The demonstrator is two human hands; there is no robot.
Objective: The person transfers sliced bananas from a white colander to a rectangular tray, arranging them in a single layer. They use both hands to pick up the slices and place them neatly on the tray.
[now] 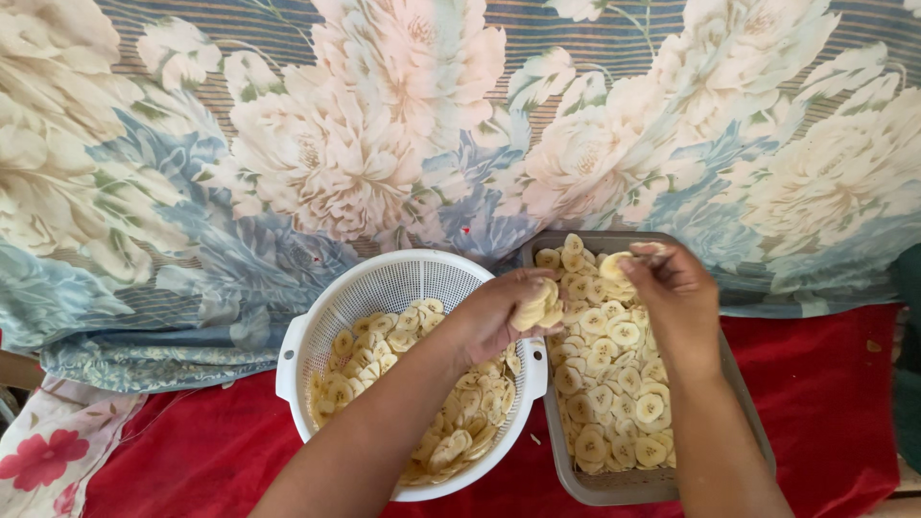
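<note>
A white round colander sits at centre, partly filled with pale yellow banana slices. To its right lies a grey rectangular tray covered with slices laid flat. My left hand hovers over the colander's right rim, shut on a stack of slices. My right hand is above the tray's far end, pinching a single slice between its fingertips.
A large floral cloth in cream, blue and pink covers the far surface. A red cloth lies under the colander and tray. Another flowered fabric shows at the bottom left.
</note>
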